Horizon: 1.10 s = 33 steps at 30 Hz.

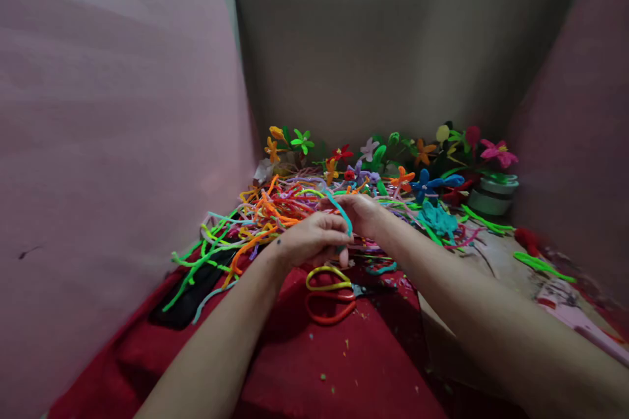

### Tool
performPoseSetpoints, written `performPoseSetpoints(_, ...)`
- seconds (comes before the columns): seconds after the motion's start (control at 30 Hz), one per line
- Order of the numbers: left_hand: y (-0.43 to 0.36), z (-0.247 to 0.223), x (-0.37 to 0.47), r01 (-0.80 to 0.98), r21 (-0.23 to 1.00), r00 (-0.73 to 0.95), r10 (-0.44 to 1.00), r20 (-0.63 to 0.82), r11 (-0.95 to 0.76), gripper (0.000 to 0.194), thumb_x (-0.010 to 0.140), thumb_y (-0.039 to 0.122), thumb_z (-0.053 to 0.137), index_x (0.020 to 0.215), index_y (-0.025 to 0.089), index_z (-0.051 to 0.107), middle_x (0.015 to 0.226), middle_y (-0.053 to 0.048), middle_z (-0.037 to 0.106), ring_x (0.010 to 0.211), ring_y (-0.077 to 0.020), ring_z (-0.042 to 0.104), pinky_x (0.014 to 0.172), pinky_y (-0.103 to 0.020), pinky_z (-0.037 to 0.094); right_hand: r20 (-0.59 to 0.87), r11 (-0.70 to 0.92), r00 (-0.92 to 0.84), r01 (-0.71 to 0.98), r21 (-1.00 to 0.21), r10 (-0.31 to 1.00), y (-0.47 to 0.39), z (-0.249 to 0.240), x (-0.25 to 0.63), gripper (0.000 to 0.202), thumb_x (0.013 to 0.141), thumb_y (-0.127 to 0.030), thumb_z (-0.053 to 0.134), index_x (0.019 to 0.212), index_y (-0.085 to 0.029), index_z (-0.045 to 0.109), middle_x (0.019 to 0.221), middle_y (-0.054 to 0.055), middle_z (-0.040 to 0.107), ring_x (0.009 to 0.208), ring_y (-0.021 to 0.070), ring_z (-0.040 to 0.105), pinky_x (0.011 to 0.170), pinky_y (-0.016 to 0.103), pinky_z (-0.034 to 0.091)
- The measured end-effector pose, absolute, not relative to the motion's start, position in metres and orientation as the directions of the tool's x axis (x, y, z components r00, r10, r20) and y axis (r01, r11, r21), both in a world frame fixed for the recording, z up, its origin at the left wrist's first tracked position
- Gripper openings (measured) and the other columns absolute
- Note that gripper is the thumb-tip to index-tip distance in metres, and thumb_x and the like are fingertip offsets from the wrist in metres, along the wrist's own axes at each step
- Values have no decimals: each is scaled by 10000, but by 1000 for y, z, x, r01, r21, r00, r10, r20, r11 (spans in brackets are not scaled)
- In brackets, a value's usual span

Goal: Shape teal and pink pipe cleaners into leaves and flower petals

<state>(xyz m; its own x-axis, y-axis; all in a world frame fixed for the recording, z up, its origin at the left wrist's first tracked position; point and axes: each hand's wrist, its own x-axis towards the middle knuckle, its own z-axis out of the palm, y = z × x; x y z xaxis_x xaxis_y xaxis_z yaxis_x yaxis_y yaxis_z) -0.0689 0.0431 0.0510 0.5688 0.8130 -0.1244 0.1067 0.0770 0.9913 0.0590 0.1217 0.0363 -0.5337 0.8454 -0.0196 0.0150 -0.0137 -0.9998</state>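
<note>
Between my two hands is a light-blue pipe cleaner (341,208), its upper end arching up and to the left. My left hand (314,236) has its fingers closed around the lower part of it. Just behind, my right hand (361,213) has its fingers bent in toward the same pipe cleaner; its fingertips are partly hidden by the left hand. Below the hands lie scissors (330,298) with one yellow and one red handle loop, blades pointing right. A big heap of coloured pipe cleaners (275,209) spreads behind and left of my hands.
Pipe-cleaner flowers (422,184) in several colours line the back. A pale jar (494,193) stands at the right, near a turquoise bundle (438,219). A black flat object (189,294) lies at the left on the red cloth (314,366). Pink walls (122,111) flank both sides.
</note>
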Motion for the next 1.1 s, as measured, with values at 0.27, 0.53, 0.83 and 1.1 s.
performPoseSetpoints(0.27, 34, 47, -65, 337, 940, 551, 819, -159, -44, 182, 773, 320, 537, 754, 139, 525, 557, 21, 561, 374, -37, 339, 359, -162, 219, -218, -270, -449, -54, -961, 867, 109, 53, 81, 107, 731, -198, 561, 700, -133, 640, 658, 73, 664, 549, 153, 565, 516, 286, 452)
performPoseSetpoints(0.53, 30, 42, -58, 679, 505, 409, 846, 343, -533, 151, 797, 256, 528, 801, 163, 648, 784, -35, 543, 751, -141, 495, 659, -233, 376, 33, -105, -250, -518, -849, 968, 76, 73, 114, 178, 819, -101, 457, 670, -143, 546, 590, 16, 590, 512, 108, 541, 566, 293, 487)
performPoseSetpoints(0.83, 29, 23, -42, 770, 409, 393, 869, 300, -489, 166, 817, 209, 470, 753, 184, 621, 596, 18, 536, 558, -103, 452, 549, -202, 305, 47, 26, -7, -758, -652, 999, 50, 69, 155, 202, 860, -146, 443, 671, -122, 513, 442, -83, 291, 346, 31, 254, 334, 157, 216)
performPoseSetpoints(1.1, 19, 32, -34, 620, 549, 523, 816, 244, -561, 186, 819, 232, 498, 672, 146, 574, 538, 52, 427, 505, -65, 362, 529, -185, 288, -34, 26, 59, -791, -611, 998, 52, 57, 187, 241, 891, -164, 425, 662, -126, 491, 398, -105, 231, 316, 25, 207, 315, 152, 191)
